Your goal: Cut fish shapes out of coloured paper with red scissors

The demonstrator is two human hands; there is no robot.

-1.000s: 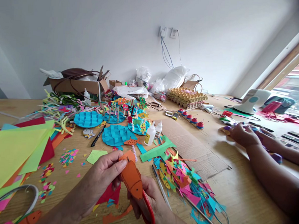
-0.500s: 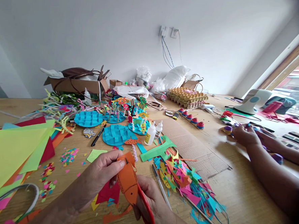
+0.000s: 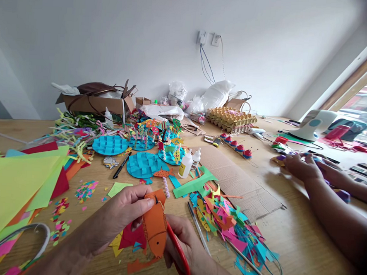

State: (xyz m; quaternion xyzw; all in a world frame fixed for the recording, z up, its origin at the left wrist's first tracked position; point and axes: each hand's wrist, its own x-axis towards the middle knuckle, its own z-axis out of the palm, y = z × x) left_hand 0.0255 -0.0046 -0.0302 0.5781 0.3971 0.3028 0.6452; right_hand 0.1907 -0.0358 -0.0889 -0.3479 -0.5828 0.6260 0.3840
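Observation:
An orange paper fish point(image 3: 155, 231) with a drawn eye and black pen lines hangs head-down from my left hand point(image 3: 134, 211), pinched at its tail between thumb and fingers. My right hand point(image 3: 185, 241) is closed round red-handled scissors point(image 3: 179, 255) beside the fish's right edge; the blades are mostly hidden behind paper and fingers. Under my hands lie an orange offcut point(image 3: 140, 265) and dark red paper point(image 3: 134, 238). Just beyond, a finished-looking orange dotted fish point(image 3: 162, 173) rests by a blue paper disc point(image 3: 146, 165) and a lilac twisted stem point(image 3: 166, 187).
Colored sheets point(image 3: 16, 181) and confetti lie left. Paper scraps point(image 3: 228, 223), a pencil-like stick point(image 3: 250, 264) and cardboard point(image 3: 239, 182) lie right. Glue bottles point(image 3: 185, 164) stand mid-table; egg trays point(image 3: 231, 119) sit behind. Another person's hands point(image 3: 304, 165) work at the right.
The orange fish has turned slightly, its head swinging a little left and down. The right hand and scissors have shifted slightly along its edge. The camera view moved a little.

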